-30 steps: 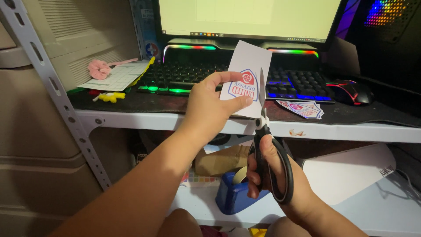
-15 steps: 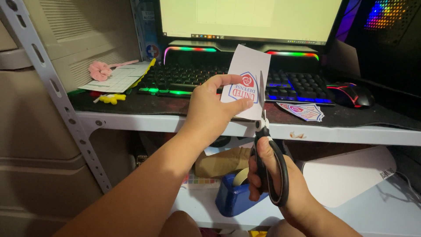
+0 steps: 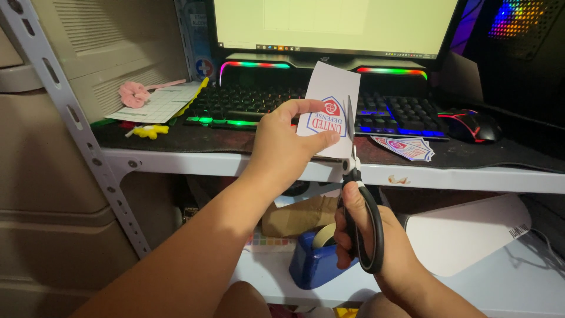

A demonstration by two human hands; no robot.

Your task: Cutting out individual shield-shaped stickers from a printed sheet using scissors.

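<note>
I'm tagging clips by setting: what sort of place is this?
Likely a home computer desk on a metal shelf rack: a monitor, a backlit keyboard and a mouse, with a blue tape dispenser on the shelf below.

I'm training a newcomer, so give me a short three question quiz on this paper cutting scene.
1. True or false: the left hand holds the white paper.
2. Which tool does the right hand grip: A scissors, B knife, C tape dispenser?
3. What lies on the shelf right of the paper, before the mouse?

Key: 1 true. 2 A, the black-handled scissors. 3 Cut-out stickers.
</note>
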